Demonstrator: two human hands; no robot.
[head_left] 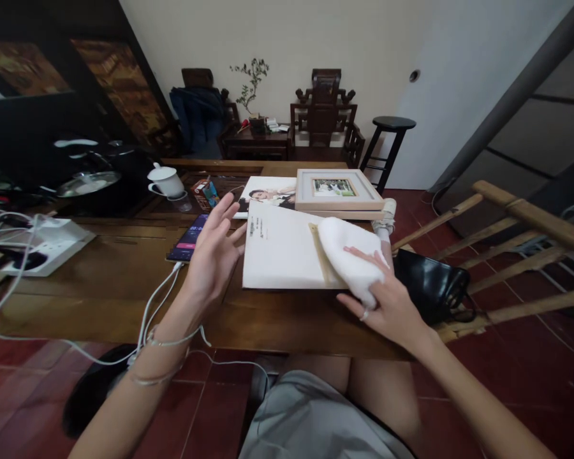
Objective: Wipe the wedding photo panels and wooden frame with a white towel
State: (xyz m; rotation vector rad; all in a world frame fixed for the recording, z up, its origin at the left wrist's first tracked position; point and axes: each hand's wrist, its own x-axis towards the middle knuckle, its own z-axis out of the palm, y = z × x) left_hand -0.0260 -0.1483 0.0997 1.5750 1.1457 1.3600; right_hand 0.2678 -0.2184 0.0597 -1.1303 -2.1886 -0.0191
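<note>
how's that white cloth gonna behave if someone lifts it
The white cloth is probably floppy, since it curves and bunches under the right hand. It looks light for its bulk, judging by its soft, puffy surface.

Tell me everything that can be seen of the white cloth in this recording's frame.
The white cloth is plain, with a soft, thick, fabric-like look and no visible print. It is folded or bunched into a rounded pad, slanting down toward the wearer's right hand, which grips it with some fingers laid over its upper face. It lies against the right part of a white rectangular panel, just beside a tan strip. Its underside is hidden, so its full size cannot be told.
</note>
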